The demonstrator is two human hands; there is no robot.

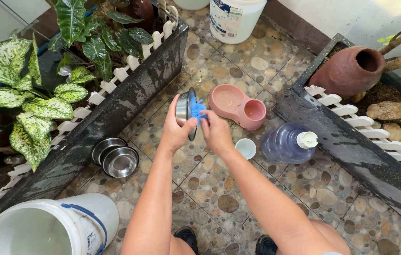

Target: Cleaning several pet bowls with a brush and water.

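- I had the steel bowl [185, 109] up off the floor, tipped on edge between the two planters, with my left hand [176, 130] closed round its rim and back.
- My right hand [215, 132] was shut on a blue scrubber [197, 111], which was pressed to the bowl's open face.
- I judged the bowl light and stiff, but wet and smooth, so likely to slip; the rolled rim looked the surest place to hold, thumb on one side and fingers behind.
- The scrubber looked soft and springy, something to pinch rather than squeeze hard.
- Just beyond the hands sat a pink feeder dish [236, 106] on the pebble-tiled floor [219, 189], with a small white cup [246, 148] and a clear blue bottle [287, 143] lying on its side near my right forearm.
- Two more steel bowls [115, 158] sat nested against the dark wet planter wall [115, 113] on my left, and a white bucket [49, 224] stood near my left elbow.
- The right planter edge [346, 141] and its white picket trim ran close by; another white tub [234, 19] stood at the far end.
- I judged the freest room to be the bare tiles straight below the hands, ahead of my shoes.
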